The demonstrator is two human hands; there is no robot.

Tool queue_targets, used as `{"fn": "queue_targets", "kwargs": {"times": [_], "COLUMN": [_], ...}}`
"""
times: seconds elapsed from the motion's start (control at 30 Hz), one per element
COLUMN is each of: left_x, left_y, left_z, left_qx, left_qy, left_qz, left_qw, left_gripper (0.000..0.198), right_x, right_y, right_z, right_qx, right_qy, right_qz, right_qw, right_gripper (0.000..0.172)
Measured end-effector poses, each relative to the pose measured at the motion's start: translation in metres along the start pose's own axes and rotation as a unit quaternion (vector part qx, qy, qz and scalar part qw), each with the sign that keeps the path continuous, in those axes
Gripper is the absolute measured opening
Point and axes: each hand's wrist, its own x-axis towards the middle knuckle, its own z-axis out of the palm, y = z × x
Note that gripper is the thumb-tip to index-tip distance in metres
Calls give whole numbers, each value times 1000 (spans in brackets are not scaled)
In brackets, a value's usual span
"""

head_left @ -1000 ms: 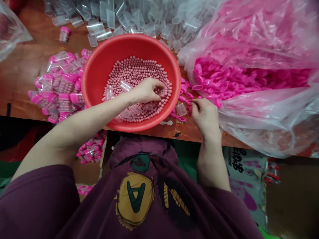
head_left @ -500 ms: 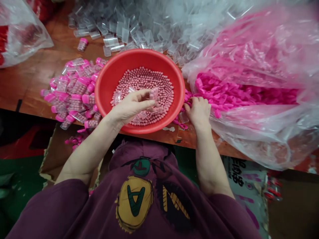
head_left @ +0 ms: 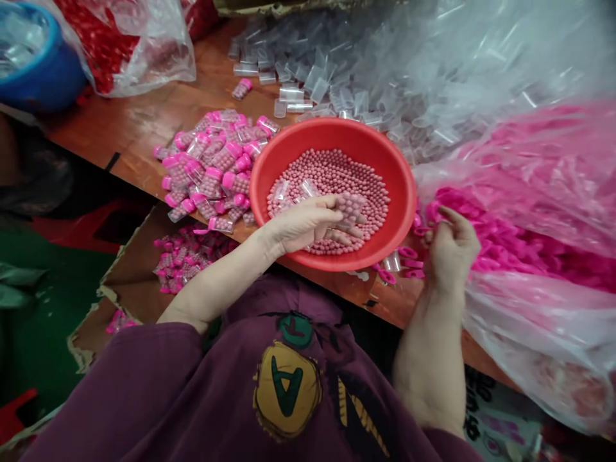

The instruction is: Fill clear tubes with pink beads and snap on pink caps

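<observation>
My left hand is over the red bowl, its fingers closed round a small clear bottle filled with pink beads and with no cap visible on it. Loose pink beads cover the bowl's bottom, and a few clear bottles lie on them. To the right of the bowl, my right hand is curled with thumb and forefinger pinched on what looks like a pink cap, partly hidden by the fingers. Beside it, bright pink caps spill from a plastic bag.
Left of the bowl is a heap of capped bead-filled bottles; more lie in a cardboard box below the table edge. Empty clear bottles pile up behind. A blue tub and a bag of red pieces stand far left.
The view has swung, so the table appears shifted right. My right hand has lifted and drawn back from the loose caps. My left hand still holds the bottle over the bowl.
</observation>
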Motion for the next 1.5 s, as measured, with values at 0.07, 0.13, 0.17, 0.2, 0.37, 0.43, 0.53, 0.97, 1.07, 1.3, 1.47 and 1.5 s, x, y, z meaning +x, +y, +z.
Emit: {"fn": "queue_targets", "kwargs": {"times": [0.07, 0.13, 0.17, 0.2, 0.37, 0.43, 0.53, 0.97, 1.07, 1.3, 1.47, 1.5], "left_x": [2, 4, 5, 5, 2, 1, 2, 5, 6, 10, 11, 11], "left_y": [-2, -6, -8, -10, -11, -9, -5, 0, -1, 0, -3, -4], "left_z": [-1, 0, 1, 2, 7, 10, 15, 23, 22, 20, 17, 16], "left_qx": [-14, -29, -34, -37, -26, -33, -55, -22, -28, -44, -78, -78], "left_qy": [-13, -19, -18, -14, 23, 47, 76, 128, 131, 145, 133, 129], "left_qz": [-6, -10, -10, -7, 0, -8, -21, -12, -17, -25, -12, -4], "left_qw": [1000, 999, 999, 999, 999, 998, 995, 991, 991, 988, 988, 989], "left_gripper": [33, 24, 19, 16, 9, 6, 13, 27, 26, 29, 18, 11], "right_x": [-1, -7, -11, -17, -42, -44, -40, -32, -31, -28, -37, -39], "right_y": [-18, -45, -60, -75, -121, -122, -119, -124, -117, -103, -113, -115], "right_z": [9, 25, 35, 46, 80, 81, 75, 74, 76, 76, 81, 84], "right_qx": [51, 105, 150, 186, 140, 78, 9, -64, -88, -87, -29, -32], "right_qy": [24, 11, -16, -49, -165, -177, -186, -195, -181, -66, -83, -87], "right_qz": [17, 37, 52, 62, 25, -29, -87, -177, -212, -238, -96, -93], "right_qw": [998, 994, 987, 979, 976, 981, 979, 962, 956, 965, 992, 991], "right_gripper": [23, 27, 28, 29, 21, 24, 25, 20, 19, 18, 18, 18]}}
